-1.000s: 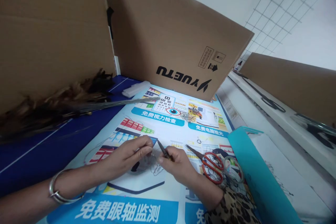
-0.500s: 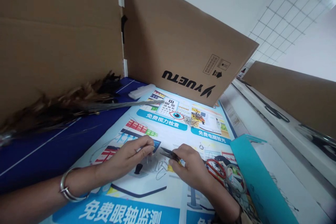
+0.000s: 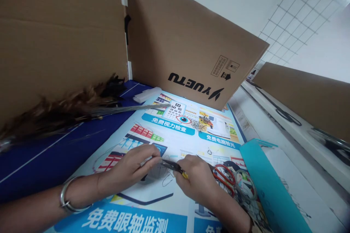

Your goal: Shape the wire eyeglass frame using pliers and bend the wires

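Observation:
My left hand (image 3: 131, 169) rests on a printed poster (image 3: 164, 204), thumb and forefinger pinched on a thin wire piece (image 3: 160, 171) that I can barely make out. My right hand (image 3: 195, 178) is closed round small pliers (image 3: 172, 166) with yellow handles, whose dark jaws point left and meet the wire at my left fingertips. A silver bangle sits on my left wrist. Loose loops of thin wire lie on the poster beneath both hands.
Red-handled scissors (image 3: 222, 178) lie just right of my right hand. A teal folder (image 3: 269, 185) lies at the right, a feather duster (image 3: 62, 111) at the left. Cardboard panels (image 3: 191, 40) wall the back. A small heap of metal bits (image 3: 199, 125) sits mid-poster, a white block (image 3: 147, 94) behind.
The pliers' jaws swung from pointing up and left down toward my left fingertips and now touch the wire there. My right hand shifted slightly down. The camera view drifted a little.

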Demonstrator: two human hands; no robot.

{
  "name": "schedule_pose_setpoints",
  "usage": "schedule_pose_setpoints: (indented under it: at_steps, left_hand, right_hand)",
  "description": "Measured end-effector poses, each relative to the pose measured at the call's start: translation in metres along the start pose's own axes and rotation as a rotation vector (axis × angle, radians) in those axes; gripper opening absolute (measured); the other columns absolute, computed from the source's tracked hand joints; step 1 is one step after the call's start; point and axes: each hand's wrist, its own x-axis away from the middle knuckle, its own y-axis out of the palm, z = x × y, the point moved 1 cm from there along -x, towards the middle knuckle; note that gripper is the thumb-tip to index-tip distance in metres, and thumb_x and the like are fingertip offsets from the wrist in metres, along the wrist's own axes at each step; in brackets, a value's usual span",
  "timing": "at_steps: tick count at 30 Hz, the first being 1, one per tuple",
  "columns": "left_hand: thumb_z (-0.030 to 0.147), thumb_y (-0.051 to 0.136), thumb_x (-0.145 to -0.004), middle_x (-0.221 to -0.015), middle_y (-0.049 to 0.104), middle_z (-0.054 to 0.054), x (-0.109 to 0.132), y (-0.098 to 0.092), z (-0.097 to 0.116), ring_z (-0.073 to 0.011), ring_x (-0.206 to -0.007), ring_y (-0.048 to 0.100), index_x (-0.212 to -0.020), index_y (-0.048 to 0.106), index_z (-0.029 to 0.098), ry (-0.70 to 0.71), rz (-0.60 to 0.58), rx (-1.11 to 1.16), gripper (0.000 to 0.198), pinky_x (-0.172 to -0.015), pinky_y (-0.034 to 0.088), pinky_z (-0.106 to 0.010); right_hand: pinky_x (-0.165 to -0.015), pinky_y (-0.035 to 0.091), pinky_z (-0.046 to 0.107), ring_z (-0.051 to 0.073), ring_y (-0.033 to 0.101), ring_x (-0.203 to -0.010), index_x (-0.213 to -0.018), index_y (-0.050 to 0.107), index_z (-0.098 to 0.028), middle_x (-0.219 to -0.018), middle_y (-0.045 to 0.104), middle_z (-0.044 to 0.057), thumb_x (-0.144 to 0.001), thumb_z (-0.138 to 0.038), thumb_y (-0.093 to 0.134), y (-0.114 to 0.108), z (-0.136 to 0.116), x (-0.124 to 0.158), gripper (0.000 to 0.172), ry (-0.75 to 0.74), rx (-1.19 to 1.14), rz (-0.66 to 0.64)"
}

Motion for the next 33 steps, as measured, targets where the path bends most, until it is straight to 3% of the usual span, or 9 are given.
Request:
schedule_pose_setpoints:
  at_steps: [10,20,33]
  left_hand:
    - [0.02,0.044,-0.1,-0.078,0.058,-0.001,0.0016,0.0025,-0.0044,-0.0164,-0.073,0.052,-0.086,0.052,0.02,0.139,-0.029,-0.075,0.016,-0.068,0.039,-0.027]
    - [0.019,0.041,-0.1,-0.079,0.058,-0.002,-0.0003,0.0018,-0.0035,-0.0174,-0.072,0.051,-0.089,0.051,0.02,0.163,-0.076,-0.104,0.016,-0.067,0.039,-0.028]
    - [0.013,0.04,-0.099,-0.079,0.057,-0.002,-0.0007,0.0015,0.0,-0.0174,-0.073,0.05,-0.089,0.049,0.02,0.274,-0.052,-0.117,0.015,-0.067,0.04,-0.028]
  right_hand:
    - [-0.067,0.04,0.028,0.02,0.063,-0.081,-0.086,0.067,-0.019,-0.087,0.069,0.007,-0.091,-0.029,0.055,-0.0021,-0.0032,-0.0003,0.017,-0.011,0.081,-0.035]
    - [-0.067,0.04,0.028,0.021,0.064,-0.083,-0.09,0.067,-0.018,-0.09,0.069,0.007,-0.091,-0.029,0.053,-0.0044,-0.0038,-0.0001,0.018,-0.012,0.112,-0.08]
    - [-0.063,0.036,0.027,0.018,0.064,-0.08,-0.088,0.066,-0.019,-0.089,0.07,0.006,-0.093,-0.031,0.051,-0.002,-0.0017,0.0005,0.02,-0.048,0.105,-0.091]
